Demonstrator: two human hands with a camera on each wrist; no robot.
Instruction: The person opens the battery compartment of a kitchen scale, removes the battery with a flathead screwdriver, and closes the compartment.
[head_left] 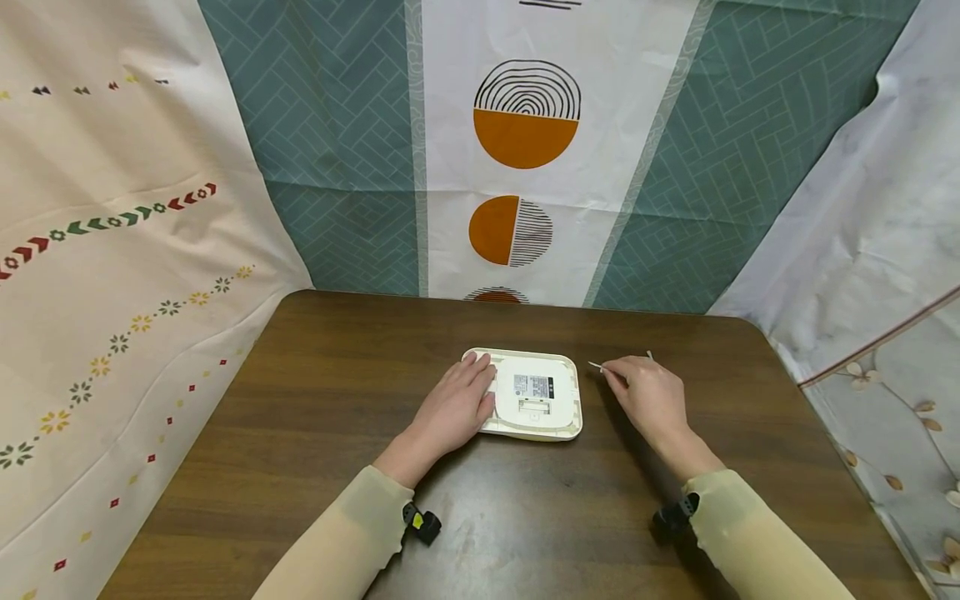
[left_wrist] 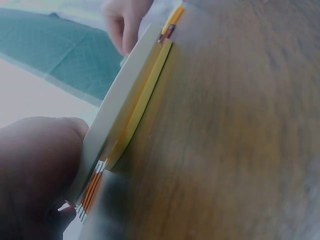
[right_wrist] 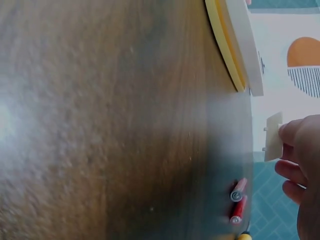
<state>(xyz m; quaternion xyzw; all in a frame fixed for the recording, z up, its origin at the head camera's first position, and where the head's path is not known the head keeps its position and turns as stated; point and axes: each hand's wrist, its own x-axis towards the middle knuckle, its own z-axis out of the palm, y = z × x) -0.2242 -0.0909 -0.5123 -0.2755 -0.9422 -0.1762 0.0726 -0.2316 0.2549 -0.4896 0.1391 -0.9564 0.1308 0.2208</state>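
Note:
A white rectangular device (head_left: 562,392) with rounded corners lies with its underside up, showing a printed label (head_left: 533,386) and a battery slot (head_left: 534,407) with no cover over it. My left hand (head_left: 453,400) rests on the device's left end, fingers stretched across the surface. To the right of the device, my right hand (head_left: 647,392) pinches a small white battery cover (right_wrist: 273,137) between thumb and fingers; two small tabs stick out from its edge. The right wrist view also shows the device's yellow lower side (right_wrist: 225,47).
Two red batteries (right_wrist: 239,202) lie on the brown wooden table (head_left: 315,467) near my right hand. Close to them, a yellow item (right_wrist: 244,236) is cut off by the frame edge. Patterned cloth (head_left: 337,150) hangs behind the table and at both sides.

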